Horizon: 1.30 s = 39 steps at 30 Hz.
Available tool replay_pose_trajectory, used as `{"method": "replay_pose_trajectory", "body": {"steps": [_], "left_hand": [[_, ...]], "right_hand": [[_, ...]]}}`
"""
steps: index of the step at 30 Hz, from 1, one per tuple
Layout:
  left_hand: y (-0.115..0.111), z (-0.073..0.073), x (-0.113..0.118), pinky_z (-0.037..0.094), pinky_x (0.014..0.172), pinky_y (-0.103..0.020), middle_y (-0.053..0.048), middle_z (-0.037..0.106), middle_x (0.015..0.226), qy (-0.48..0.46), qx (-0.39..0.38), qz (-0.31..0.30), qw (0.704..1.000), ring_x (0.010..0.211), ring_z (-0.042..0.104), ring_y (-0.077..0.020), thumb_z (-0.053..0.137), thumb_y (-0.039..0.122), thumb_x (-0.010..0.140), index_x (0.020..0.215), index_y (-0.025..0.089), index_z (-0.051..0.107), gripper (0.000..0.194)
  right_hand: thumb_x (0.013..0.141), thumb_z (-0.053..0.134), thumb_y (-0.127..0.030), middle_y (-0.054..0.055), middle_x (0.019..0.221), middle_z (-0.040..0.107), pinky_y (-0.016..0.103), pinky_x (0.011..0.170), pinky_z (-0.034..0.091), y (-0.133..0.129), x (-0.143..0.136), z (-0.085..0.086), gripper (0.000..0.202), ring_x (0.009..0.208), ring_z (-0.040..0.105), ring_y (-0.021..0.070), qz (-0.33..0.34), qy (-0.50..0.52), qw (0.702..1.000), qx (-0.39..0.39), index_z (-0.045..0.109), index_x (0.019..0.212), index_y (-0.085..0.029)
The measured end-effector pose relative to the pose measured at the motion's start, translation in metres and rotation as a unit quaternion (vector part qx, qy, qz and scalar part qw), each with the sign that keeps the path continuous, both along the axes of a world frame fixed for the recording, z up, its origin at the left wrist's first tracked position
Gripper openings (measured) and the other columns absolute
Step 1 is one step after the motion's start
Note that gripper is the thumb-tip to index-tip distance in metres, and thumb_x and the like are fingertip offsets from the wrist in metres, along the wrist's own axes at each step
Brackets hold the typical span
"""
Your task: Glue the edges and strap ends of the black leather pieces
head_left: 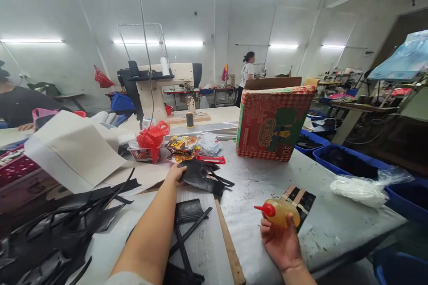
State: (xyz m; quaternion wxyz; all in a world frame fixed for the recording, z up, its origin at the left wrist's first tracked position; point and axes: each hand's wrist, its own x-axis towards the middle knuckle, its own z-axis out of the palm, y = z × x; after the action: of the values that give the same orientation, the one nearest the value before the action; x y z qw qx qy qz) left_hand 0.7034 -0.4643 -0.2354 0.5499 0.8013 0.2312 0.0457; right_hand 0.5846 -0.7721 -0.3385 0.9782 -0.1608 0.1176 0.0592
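Observation:
My left hand (pixel 176 172) reaches forward and grips the near-left edge of a black leather piece (pixel 197 175) with strap-like cutouts. In my right hand (pixel 282 245) is a squeeze bottle (pixel 283 213) of yellowish liquid, tilted so its red nozzle points left. Behind the bottle, a dark block with tan strips (pixel 302 200) lies on the silver-covered table (pixel 247 213). Below my left forearm, more black leather strips (pixel 183 240) rest on a pale board. A large heap of black leather pieces (pixel 67 218) spreads across the left side.
A red and green carton (pixel 274 127) stands upright beyond my right hand. Snack packets (pixel 182 143) and a red plastic bag (pixel 152 138) lie ahead. Behind them stands a sewing machine (pixel 160 84). Blue bins (pixel 347 158) line the right side, near a white bundle in plastic (pixel 359 190).

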Motion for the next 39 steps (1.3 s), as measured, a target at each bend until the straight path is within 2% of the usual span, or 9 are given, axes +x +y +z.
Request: {"method": "replay_pose_trajectory", "body": {"steps": [6, 9, 13, 18, 21, 25, 28, 32, 39], "left_hand": [[0.007, 0.009, -0.017, 0.033, 0.102, -0.039, -0.013, 0.060, 0.118, -0.040, 0.149, -0.034, 0.987, 0.122, 0.046, -0.0287, 0.067, 0.019, 0.063, 0.100, 0.016, 0.057, 0.039], [0.009, 0.011, -0.065, 0.036, 0.101, -0.035, -0.009, 0.063, 0.113, -0.036, 0.193, -0.134, 0.971, 0.113, 0.053, -0.0258, 0.065, 0.023, 0.064, 0.097, 0.018, 0.062, 0.033], [0.016, 0.006, -0.145, 0.040, 0.097, -0.036, -0.005, 0.066, 0.111, -0.006, 0.268, -0.341, 0.901, 0.108, 0.057, -0.0240, 0.058, 0.032, 0.073, 0.102, 0.024, 0.065, 0.031], [0.014, -0.020, -0.204, 0.016, 0.110, -0.053, -0.004, 0.039, 0.145, 0.044, 0.358, -0.390, 0.847, 0.137, 0.025, -0.0306, 0.067, 0.039, 0.070, 0.123, 0.033, 0.055, 0.055], [-0.006, -0.038, -0.213, 0.015, 0.109, -0.056, -0.006, 0.037, 0.146, 0.029, 0.417, -0.307, 0.855, 0.137, 0.024, -0.0308, 0.060, 0.038, 0.077, 0.128, 0.031, 0.049, 0.053], [-0.036, -0.046, -0.219, 0.033, 0.100, -0.049, -0.010, 0.050, 0.132, -0.011, 0.474, -0.168, 0.865, 0.125, 0.040, -0.0312, 0.061, 0.037, 0.076, 0.119, 0.023, 0.054, 0.045], [-0.043, -0.038, -0.221, 0.042, 0.080, -0.040, -0.010, 0.063, 0.100, -0.004, 0.507, -0.201, 0.838, 0.096, 0.055, -0.0286, 0.060, 0.040, 0.078, 0.096, 0.019, 0.061, 0.028], [-0.038, -0.029, -0.217, 0.037, 0.071, -0.037, -0.009, 0.061, 0.078, 0.003, 0.522, -0.275, 0.807, 0.082, 0.053, -0.0265, 0.059, 0.047, 0.079, 0.076, 0.018, 0.061, 0.029], [-0.028, -0.034, -0.211, 0.031, 0.073, -0.036, -0.003, 0.058, 0.079, -0.025, 0.426, -0.335, 0.840, 0.081, 0.048, -0.0228, 0.062, 0.065, 0.066, 0.062, 0.019, 0.055, 0.046]], "right_hand": [[0.049, 0.086, -0.048, -0.003, 0.076, 0.066, 0.020, 0.046, 0.049, -0.002, 0.001, -0.001, 0.056, 0.054, 0.054, 0.0094, 0.016, -0.044, 0.998, -0.032, 0.064, 0.094, -0.023], [0.049, 0.086, -0.046, -0.003, 0.077, 0.066, 0.021, 0.044, 0.050, -0.002, -0.001, 0.001, 0.054, 0.053, 0.054, 0.0101, 0.007, -0.053, 0.997, -0.054, 0.064, 0.093, -0.025], [0.053, 0.085, -0.046, -0.002, 0.080, 0.067, 0.022, 0.042, 0.050, -0.001, -0.008, 0.004, 0.049, 0.052, 0.055, 0.0107, -0.009, -0.069, 0.993, -0.093, 0.065, 0.092, -0.025], [0.047, 0.087, -0.047, -0.001, 0.080, 0.068, 0.020, 0.044, 0.051, 0.005, -0.023, 0.015, 0.054, 0.053, 0.058, 0.0110, -0.009, -0.060, 0.990, -0.125, 0.065, 0.092, -0.025], [0.044, 0.088, -0.046, 0.001, 0.083, 0.069, 0.021, 0.045, 0.052, 0.013, -0.031, 0.027, 0.059, 0.057, 0.061, 0.0135, -0.008, -0.073, 0.986, -0.147, 0.065, 0.094, -0.025], [0.047, 0.087, -0.047, 0.004, 0.089, 0.069, 0.023, 0.044, 0.052, 0.021, -0.040, 0.038, 0.059, 0.069, 0.065, 0.0195, -0.018, -0.112, 0.978, -0.173, 0.064, 0.098, -0.026], [0.050, 0.086, -0.047, 0.003, 0.088, 0.069, 0.023, 0.044, 0.052, 0.022, -0.045, 0.040, 0.057, 0.070, 0.065, 0.0198, -0.036, -0.120, 0.975, -0.185, 0.064, 0.098, -0.027], [0.048, 0.086, -0.048, 0.003, 0.087, 0.069, 0.022, 0.042, 0.052, 0.018, -0.050, 0.039, 0.055, 0.068, 0.065, 0.0191, -0.043, -0.109, 0.975, -0.189, 0.065, 0.094, -0.025], [0.049, 0.086, -0.047, 0.004, 0.089, 0.070, 0.021, 0.044, 0.053, 0.016, -0.056, 0.033, 0.058, 0.069, 0.066, 0.0191, -0.043, -0.089, 0.978, -0.184, 0.064, 0.097, -0.026]]}}
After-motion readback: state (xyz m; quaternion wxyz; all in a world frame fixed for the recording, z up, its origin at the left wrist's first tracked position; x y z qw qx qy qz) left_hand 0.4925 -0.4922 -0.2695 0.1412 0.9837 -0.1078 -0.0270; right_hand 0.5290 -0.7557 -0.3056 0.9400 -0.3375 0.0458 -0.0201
